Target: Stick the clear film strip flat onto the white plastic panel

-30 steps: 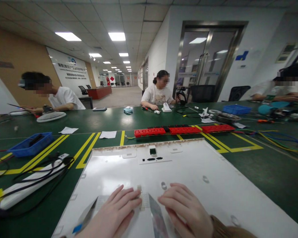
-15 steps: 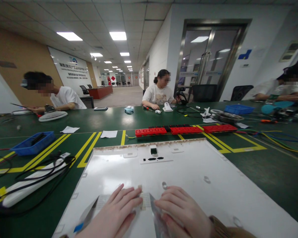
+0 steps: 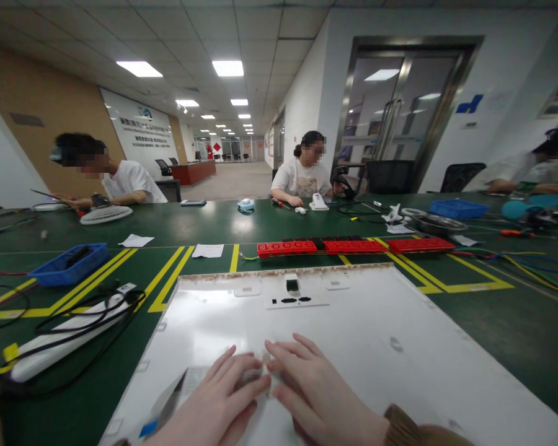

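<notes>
A large white plastic panel (image 3: 353, 353) lies in front of me on the green table. My left hand (image 3: 225, 390) lies over it with fingers stretched out, its fingertips pressing near a small piece of tape. Just to the right, my right hand (image 3: 314, 384) reaches in with fingers extended, and its fingertips come almost against those of the left. Partly under my left hand is a flat grey sheet (image 3: 172, 390) with pale printed markings and a blue tab (image 3: 149, 428) at its lower end. Most of that sheet is hidden by my hands.
Beyond the panel runs a row of red socket strips (image 3: 353, 247). On the left are a white power strip (image 3: 74, 337) wrapped in black cable and a blue tray (image 3: 69, 263). Co-workers sit across the table, one near a white fan grille (image 3: 106, 215).
My right hand has shifted left and forward, over the middle of the sheet, covering its silvery right part. My left hand stays nearly in place. The view has turned slightly left.
</notes>
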### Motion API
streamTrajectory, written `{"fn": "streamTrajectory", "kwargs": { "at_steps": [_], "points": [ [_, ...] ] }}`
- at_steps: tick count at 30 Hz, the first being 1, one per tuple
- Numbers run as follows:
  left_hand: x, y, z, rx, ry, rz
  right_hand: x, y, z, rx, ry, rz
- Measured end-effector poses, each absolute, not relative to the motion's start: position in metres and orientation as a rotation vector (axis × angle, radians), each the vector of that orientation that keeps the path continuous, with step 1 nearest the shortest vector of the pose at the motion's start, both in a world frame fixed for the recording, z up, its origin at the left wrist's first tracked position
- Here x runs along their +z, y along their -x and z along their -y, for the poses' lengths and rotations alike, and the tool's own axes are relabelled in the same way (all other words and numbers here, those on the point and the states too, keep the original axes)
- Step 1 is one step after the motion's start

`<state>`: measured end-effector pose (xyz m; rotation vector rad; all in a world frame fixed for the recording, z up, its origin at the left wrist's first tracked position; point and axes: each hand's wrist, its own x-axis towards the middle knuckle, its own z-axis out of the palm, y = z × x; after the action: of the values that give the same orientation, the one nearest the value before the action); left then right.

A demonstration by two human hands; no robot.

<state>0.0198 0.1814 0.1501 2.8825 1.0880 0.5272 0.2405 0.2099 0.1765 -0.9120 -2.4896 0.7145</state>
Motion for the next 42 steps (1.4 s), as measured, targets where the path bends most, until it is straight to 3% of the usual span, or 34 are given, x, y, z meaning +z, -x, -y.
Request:
{"fn": "streamTrajectory", "kwargs": {
  "at_steps": [4,14,42],
  "points": [
    [0.140,-0.020,-0.184,0.650,-2.843,-1.075,0.175,-0.231,-0.215,0.617,0.892,2.485],
    [0.183,-0.028,-0.172,0.477,-2.838,-0.907,0.163,-0.233,-0.217,0.670,0.818,2.381],
    [0.180,-0.030,-0.174,0.408,-2.735,-0.958,0.162,-0.234,-0.214,0.629,0.917,2.484]
  ]
}}
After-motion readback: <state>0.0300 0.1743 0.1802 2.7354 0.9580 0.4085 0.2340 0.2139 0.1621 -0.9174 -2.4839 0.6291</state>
